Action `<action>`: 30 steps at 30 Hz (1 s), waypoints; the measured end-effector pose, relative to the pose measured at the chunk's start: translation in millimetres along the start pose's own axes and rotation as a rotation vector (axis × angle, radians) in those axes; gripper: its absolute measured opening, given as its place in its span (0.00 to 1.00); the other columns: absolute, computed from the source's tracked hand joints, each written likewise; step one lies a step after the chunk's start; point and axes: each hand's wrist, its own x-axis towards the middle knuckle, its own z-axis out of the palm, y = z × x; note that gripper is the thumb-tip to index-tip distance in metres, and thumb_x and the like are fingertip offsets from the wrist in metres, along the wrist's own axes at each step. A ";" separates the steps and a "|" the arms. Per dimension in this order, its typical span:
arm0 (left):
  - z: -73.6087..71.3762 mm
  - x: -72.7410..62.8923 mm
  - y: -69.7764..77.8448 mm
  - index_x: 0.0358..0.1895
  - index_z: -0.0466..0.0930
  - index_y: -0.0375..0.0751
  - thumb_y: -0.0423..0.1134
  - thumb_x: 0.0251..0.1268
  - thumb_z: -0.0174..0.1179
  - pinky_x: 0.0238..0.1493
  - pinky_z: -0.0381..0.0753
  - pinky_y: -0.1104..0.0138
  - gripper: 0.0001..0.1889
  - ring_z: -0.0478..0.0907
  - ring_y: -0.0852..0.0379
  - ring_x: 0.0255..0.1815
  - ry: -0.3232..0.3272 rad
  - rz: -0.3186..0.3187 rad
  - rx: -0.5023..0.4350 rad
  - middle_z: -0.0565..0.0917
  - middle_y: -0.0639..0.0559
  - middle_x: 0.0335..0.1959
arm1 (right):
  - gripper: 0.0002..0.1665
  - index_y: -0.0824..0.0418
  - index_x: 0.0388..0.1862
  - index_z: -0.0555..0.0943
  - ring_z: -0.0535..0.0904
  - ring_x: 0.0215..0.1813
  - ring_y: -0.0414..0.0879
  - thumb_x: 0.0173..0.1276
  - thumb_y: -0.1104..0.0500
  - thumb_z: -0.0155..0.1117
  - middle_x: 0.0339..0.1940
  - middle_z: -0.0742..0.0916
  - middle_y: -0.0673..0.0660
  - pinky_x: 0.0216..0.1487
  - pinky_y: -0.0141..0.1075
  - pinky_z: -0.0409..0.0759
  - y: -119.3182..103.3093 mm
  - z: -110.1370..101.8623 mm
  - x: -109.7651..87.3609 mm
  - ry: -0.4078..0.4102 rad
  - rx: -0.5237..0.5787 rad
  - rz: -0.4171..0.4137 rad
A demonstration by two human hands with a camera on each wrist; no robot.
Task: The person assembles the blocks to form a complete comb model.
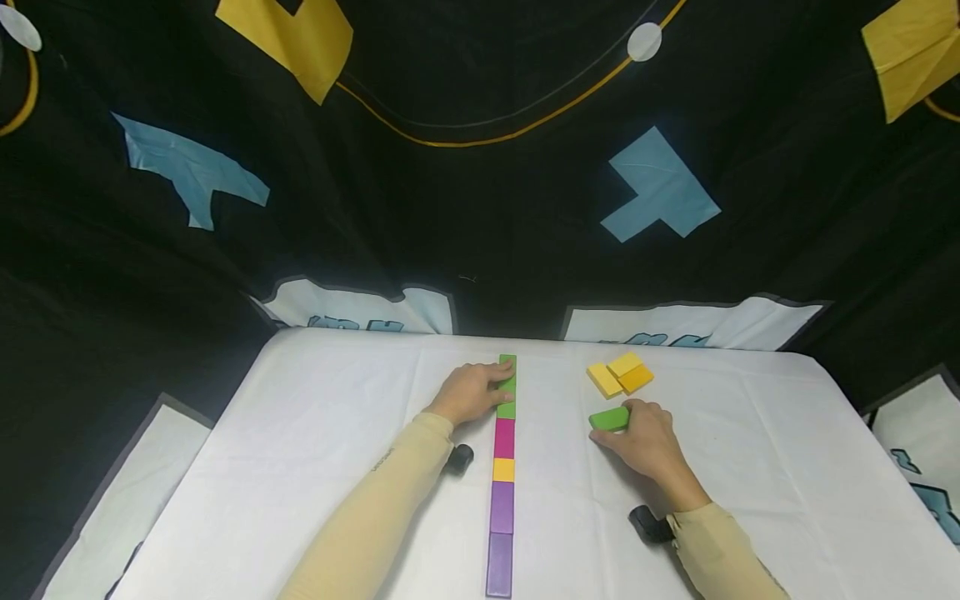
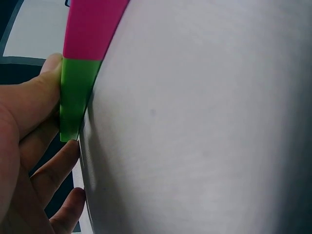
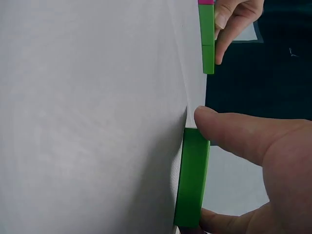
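A straight row of coloured blocks runs away from me on the white table. Two purple blocks (image 1: 501,533) lie nearest, then a yellow block (image 1: 504,470), a pink block (image 1: 505,438) and two green blocks (image 1: 506,410) at the far end. My left hand (image 1: 468,392) reaches in from the left, its thumb and fingers spread along the side of the green pair and touching it. To the right of the row, my right hand (image 1: 651,437) pinches another green block (image 3: 192,178) between thumb and fingers, close over the cloth.
Three yellow blocks (image 1: 604,380) lie together beyond my right hand, near the table's far edge. A dark wrist camera (image 1: 649,525) sticks out below each wrist. Behind the white-covered table (image 1: 360,400) hangs a black curtain (image 1: 450,217) with coloured shapes.
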 end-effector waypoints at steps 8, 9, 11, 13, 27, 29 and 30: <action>-1.4 -1.3 1.2 0.69 0.75 0.51 0.49 0.67 0.67 0.74 0.65 0.56 0.28 0.68 0.50 0.73 -0.004 0.002 0.001 0.73 0.59 0.70 | 0.47 0.77 0.63 0.73 0.74 0.48 0.60 0.59 0.43 0.75 0.46 0.80 0.70 0.43 0.51 0.79 -2.7 -2.2 0.4 0.023 0.026 -0.034; -1.5 -1.5 1.3 0.69 0.75 0.51 0.49 0.67 0.67 0.74 0.65 0.55 0.28 0.68 0.50 0.73 -0.004 0.000 0.000 0.73 0.59 0.70 | 0.47 0.76 0.63 0.73 0.75 0.48 0.60 0.59 0.43 0.75 0.46 0.81 0.70 0.43 0.51 0.79 -3.8 -2.8 0.7 0.029 0.034 -0.042; -1.9 -1.9 1.4 0.69 0.75 0.51 0.48 0.67 0.67 0.74 0.65 0.55 0.28 0.68 0.50 0.73 -0.004 -0.004 -0.004 0.73 0.59 0.70 | 0.46 0.76 0.62 0.75 0.76 0.47 0.59 0.59 0.42 0.75 0.46 0.82 0.69 0.44 0.50 0.80 -6.9 -4.0 1.9 0.038 0.049 -0.060; -2.1 -2.2 1.5 0.69 0.75 0.51 0.48 0.67 0.67 0.74 0.64 0.55 0.28 0.67 0.50 0.74 -0.007 -0.009 -0.009 0.73 0.60 0.70 | 0.45 0.76 0.61 0.76 0.77 0.46 0.58 0.59 0.41 0.75 0.45 0.83 0.68 0.44 0.50 0.81 -11.4 -5.7 3.8 0.045 0.061 -0.078; -1.0 -0.8 1.1 0.69 0.76 0.52 0.48 0.67 0.66 0.74 0.65 0.55 0.28 0.68 0.49 0.73 -0.006 -0.007 -0.008 0.73 0.61 0.71 | 0.44 0.75 0.60 0.77 0.76 0.46 0.58 0.59 0.41 0.73 0.46 0.83 0.68 0.43 0.48 0.80 -50.1 -11.6 23.3 0.096 0.053 -0.124; -0.9 -0.7 0.7 0.69 0.76 0.52 0.48 0.67 0.67 0.74 0.65 0.54 0.28 0.68 0.49 0.73 -0.006 -0.002 -0.001 0.73 0.60 0.71 | 0.44 0.74 0.60 0.77 0.76 0.47 0.58 0.59 0.41 0.73 0.46 0.83 0.68 0.43 0.48 0.80 -54.1 -8.9 27.6 0.108 0.042 -0.129; -0.9 -1.0 0.5 0.69 0.76 0.51 0.48 0.67 0.67 0.74 0.65 0.54 0.28 0.68 0.49 0.73 -0.004 -0.001 0.000 0.73 0.60 0.71 | 0.44 0.74 0.60 0.78 0.76 0.47 0.58 0.59 0.40 0.73 0.46 0.83 0.68 0.42 0.48 0.79 -55.8 -7.3 29.9 0.110 0.038 -0.133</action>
